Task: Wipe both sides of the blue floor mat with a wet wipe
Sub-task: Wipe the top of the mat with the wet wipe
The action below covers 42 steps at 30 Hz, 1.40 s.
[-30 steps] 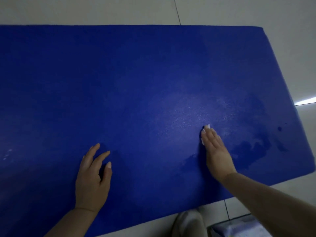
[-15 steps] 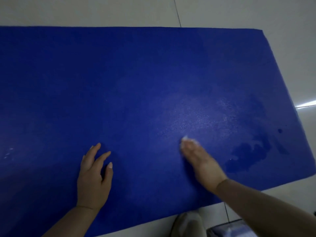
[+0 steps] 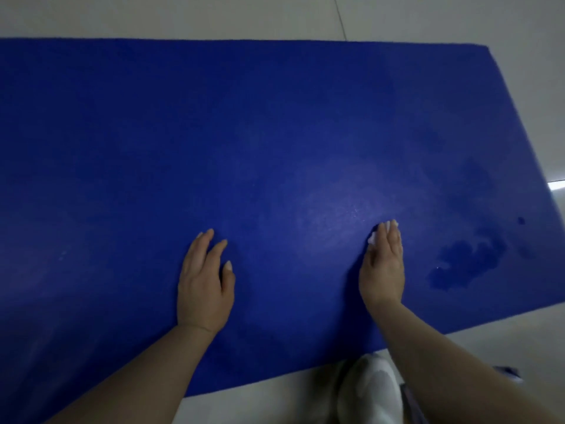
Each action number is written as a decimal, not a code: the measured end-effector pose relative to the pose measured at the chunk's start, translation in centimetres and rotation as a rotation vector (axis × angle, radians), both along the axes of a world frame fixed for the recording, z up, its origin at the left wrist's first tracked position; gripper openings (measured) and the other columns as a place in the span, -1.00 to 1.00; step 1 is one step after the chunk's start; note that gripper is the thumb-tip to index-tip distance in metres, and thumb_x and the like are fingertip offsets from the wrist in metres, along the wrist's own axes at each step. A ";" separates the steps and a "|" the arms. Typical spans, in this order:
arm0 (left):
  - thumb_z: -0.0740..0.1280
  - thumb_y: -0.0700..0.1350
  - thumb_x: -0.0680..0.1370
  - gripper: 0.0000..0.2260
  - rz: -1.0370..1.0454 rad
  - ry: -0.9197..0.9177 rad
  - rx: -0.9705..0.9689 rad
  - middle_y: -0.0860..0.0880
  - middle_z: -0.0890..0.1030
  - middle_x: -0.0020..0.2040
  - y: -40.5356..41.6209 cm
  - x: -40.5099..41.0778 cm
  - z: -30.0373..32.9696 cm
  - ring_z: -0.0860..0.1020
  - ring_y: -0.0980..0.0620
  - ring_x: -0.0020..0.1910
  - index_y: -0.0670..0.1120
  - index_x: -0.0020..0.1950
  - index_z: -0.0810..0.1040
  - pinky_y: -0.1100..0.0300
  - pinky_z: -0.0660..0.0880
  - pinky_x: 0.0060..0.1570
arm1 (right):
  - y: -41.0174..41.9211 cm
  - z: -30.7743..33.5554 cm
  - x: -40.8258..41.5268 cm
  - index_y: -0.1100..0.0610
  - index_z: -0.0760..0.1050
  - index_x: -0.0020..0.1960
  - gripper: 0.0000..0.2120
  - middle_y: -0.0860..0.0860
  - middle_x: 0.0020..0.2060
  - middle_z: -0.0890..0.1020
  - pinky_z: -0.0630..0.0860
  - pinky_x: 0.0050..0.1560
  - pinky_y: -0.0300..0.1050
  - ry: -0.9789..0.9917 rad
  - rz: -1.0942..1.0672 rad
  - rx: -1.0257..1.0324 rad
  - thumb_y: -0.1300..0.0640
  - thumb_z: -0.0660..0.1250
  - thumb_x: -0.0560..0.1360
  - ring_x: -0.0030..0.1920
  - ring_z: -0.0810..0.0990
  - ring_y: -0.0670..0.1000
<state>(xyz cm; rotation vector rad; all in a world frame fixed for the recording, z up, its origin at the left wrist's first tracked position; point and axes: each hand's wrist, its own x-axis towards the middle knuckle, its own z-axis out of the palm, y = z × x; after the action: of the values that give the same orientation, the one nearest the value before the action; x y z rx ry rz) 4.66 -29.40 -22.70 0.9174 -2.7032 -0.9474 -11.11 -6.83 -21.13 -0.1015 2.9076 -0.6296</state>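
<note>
Pale tiled floor [image 3: 214, 16] with a thin grout line [image 3: 340, 18] and a bright light reflection [image 3: 556, 185] at right

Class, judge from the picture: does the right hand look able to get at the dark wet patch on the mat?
Probably yes. The right hand presses the wet wipe flat on the blue mat, and the dark wet patch lies just to its right with only bare mat between.

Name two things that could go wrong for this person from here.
The wet wipe is almost hidden under the flat right hand, so it may bunch up and clean little. The left hand only rests on the blue mat, which might slide on the smooth floor.
</note>
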 end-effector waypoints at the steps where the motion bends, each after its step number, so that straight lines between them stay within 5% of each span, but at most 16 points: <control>1: 0.17 -0.13 0.62 -0.67 -0.003 -0.002 -0.003 -0.16 0.35 0.45 -0.1 -0.2 -0.2 0.23 -0.10 0.45 -0.23 0.33 0.47 -0.07 0.23 0.40 | -1.1 -0.3 1.1 0.24 0.18 0.51 -0.59 0.05 0.52 0.12 0.08 0.51 0.01 0.064 -0.064 0.020 0.26 -0.01 0.66 0.53 0.06 0.05; 4: 0.05 -0.02 0.59 -0.55 -0.007 0.002 0.008 -0.17 0.37 0.43 -0.2 -0.4 -0.2 0.23 -0.10 0.45 -0.24 0.34 0.45 -0.02 0.20 0.40 | -6.2 -1.0 8.9 0.27 0.20 0.48 -0.55 0.14 0.46 0.27 0.16 0.47 0.03 0.106 0.176 0.029 0.24 -0.01 0.60 0.46 0.24 0.08; 6: 0.04 -0.02 0.59 -0.54 -0.011 0.007 0.020 -0.17 0.37 0.43 -0.3 -0.3 -0.1 0.25 -0.11 0.45 -0.24 0.36 0.44 -0.01 0.21 0.40 | -8.4 -0.9 14.3 0.18 0.17 0.50 -0.55 0.01 0.48 0.27 0.04 0.52 -0.04 0.020 0.528 -0.085 0.20 0.00 0.62 0.48 0.18 -0.07; 9: 0.08 -0.05 0.60 -0.58 -0.015 0.007 0.049 -0.16 0.36 0.44 -0.6 -0.3 0.2 0.25 -0.11 0.45 -0.23 0.37 0.42 0.01 0.21 0.42 | -6.1 -0.7 14.8 0.21 0.25 0.45 -0.52 0.13 0.44 0.33 -0.02 0.51 -0.06 0.020 0.866 -0.121 0.30 0.09 0.53 0.48 0.18 0.04; 11: 0.15 -0.14 0.62 -0.63 -0.015 0.001 0.077 -0.15 0.34 0.45 -0.8 -0.3 0.5 0.23 -0.08 0.47 -0.24 0.39 0.40 0.09 0.16 0.43 | -1.9 -0.9 11.2 0.19 0.21 0.45 -0.48 0.15 0.43 0.32 0.02 0.51 -0.07 0.102 0.762 -0.036 0.31 0.07 0.48 0.49 0.12 0.00; 13: 0.19 -0.20 0.62 -0.64 -0.014 -0.005 0.111 -0.11 0.31 0.48 -1.0 -0.2 1.0 0.20 -0.04 0.48 -0.22 0.42 0.37 0.19 0.10 0.42 | 2.4 -0.1 7.2 0.23 0.19 0.47 -0.44 0.21 0.45 0.25 0.15 0.47 0.10 0.125 0.394 0.032 0.40 0.06 0.47 0.50 0.09 0.04; 15: 0.20 -0.20 0.62 -0.62 -0.026 -0.016 0.130 -0.08 0.28 0.49 -1.2 -0.2 1.4 0.18 -0.01 0.49 -0.20 0.44 0.35 0.22 0.09 0.41 | 4.8 0.5 4.6 0.25 0.12 0.51 -0.46 0.17 0.51 0.12 0.07 0.51 0.04 0.005 0.046 0.093 0.44 0.04 0.55 0.53 0.01 0.08; 17: 0.19 -0.18 0.63 -0.61 -0.049 -0.039 0.144 -0.05 0.24 0.51 -1.4 -0.1 1.7 0.17 0.01 0.50 -0.18 0.46 0.33 0.22 0.11 0.40 | 3.2 0.1 5.1 0.33 0.09 0.50 -0.49 0.20 0.52 0.09 -0.06 0.52 -0.05 -0.013 -0.038 0.105 0.44 -0.04 0.56 0.53 0.00 0.14; 20: 0.19 -0.15 0.63 -0.58 -0.065 -0.058 0.184 0.00 0.20 0.52 -1.8 0.0 2.1 0.17 0.06 0.49 -0.15 0.49 0.29 0.26 0.11 0.38 | -2.1 -1.5 10.5 0.38 0.18 0.46 -0.46 0.30 0.43 0.27 0.02 0.50 0.02 0.128 0.158 0.160 0.37 -0.14 0.49 0.46 0.23 0.22; 23: 0.19 -0.14 0.63 -0.58 -0.096 -0.058 0.197 0.05 0.18 0.53 -2.4 0.2 2.2 0.16 0.10 0.49 -0.13 0.50 0.27 0.29 0.08 0.39 | -6.2 -0.9 16.6 0.15 0.07 0.53 -0.55 0.08 0.52 0.13 -0.06 0.51 -0.06 0.060 0.669 0.053 0.19 -0.19 0.65 0.51 0.04 -0.08; 27: 0.20 -0.14 0.62 -0.58 -0.108 -0.051 0.168 0.04 0.18 0.52 -2.4 0.3 1.7 0.16 0.11 0.48 -0.13 0.49 0.28 0.28 0.10 0.39 | -4.8 0.0 15.9 0.17 0.24 0.48 -0.46 0.08 0.49 0.19 -0.14 0.51 -0.07 -0.024 1.001 -0.017 0.30 0.00 0.49 0.52 0.06 0.03; 30: 0.20 -0.13 0.62 -0.58 -0.092 -0.053 0.129 0.01 0.20 0.52 -2.1 0.2 1.2 0.16 0.09 0.48 -0.14 0.48 0.29 0.25 0.11 0.38 | 1.6 0.1 10.9 0.05 0.13 0.51 -0.44 -0.05 0.52 0.07 -0.18 0.48 -0.24 -0.002 0.935 0.040 0.26 0.05 0.53 0.53 -0.07 -0.11; 33: 0.20 -0.13 0.62 -0.58 -0.095 -0.057 0.110 0.00 0.21 0.51 -1.9 0.0 1.0 0.16 0.07 0.49 -0.15 0.48 0.29 0.23 0.10 0.40 | 8.4 -0.2 7.0 0.02 0.00 0.54 -0.35 -0.14 0.55 -0.07 -0.11 0.49 -0.18 0.060 0.644 0.089 0.35 0.08 0.52 0.53 -0.10 -0.10; 35: 0.20 -0.14 0.62 -0.58 -0.099 -0.062 0.089 -0.02 0.21 0.51 -1.9 0.1 0.9 0.16 0.05 0.49 -0.15 0.48 0.29 0.21 0.11 0.40 | 7.8 -0.6 7.5 0.17 0.07 0.52 -0.34 -0.04 0.54 -0.02 -0.04 0.51 -0.03 0.052 0.315 0.093 0.49 0.09 0.48 0.54 -0.06 0.03; 37: 0.21 -0.15 0.62 -0.58 -0.099 -0.068 0.071 -0.03 0.21 0.51 -1.8 0.1 0.9 0.15 0.03 0.50 -0.16 0.48 0.29 0.19 0.12 0.40 | 3.6 -1.2 10.9 0.28 0.17 0.48 -0.46 0.11 0.49 0.11 -0.01 0.51 0.03 0.089 0.133 0.099 0.41 -0.03 0.51 0.50 0.10 0.21; 42: 0.22 -0.17 0.61 -0.58 -0.103 -0.066 0.053 -0.06 0.23 0.51 -1.7 0.1 0.9 0.17 0.00 0.50 -0.18 0.47 0.31 0.15 0.14 0.41 | -6.3 0.0 20.7 0.20 0.27 0.46 -0.50 0.09 0.47 0.25 -0.01 0.51 0.04 0.037 0.758 -0.069 0.28 0.01 0.53 0.50 0.15 0.10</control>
<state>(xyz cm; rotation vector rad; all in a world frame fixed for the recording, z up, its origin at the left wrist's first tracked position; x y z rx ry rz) 4.75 -31.12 -21.75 0.8397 -2.8179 -1.0300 9.54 -13.11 -21.15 -1.1532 2.5640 -0.5717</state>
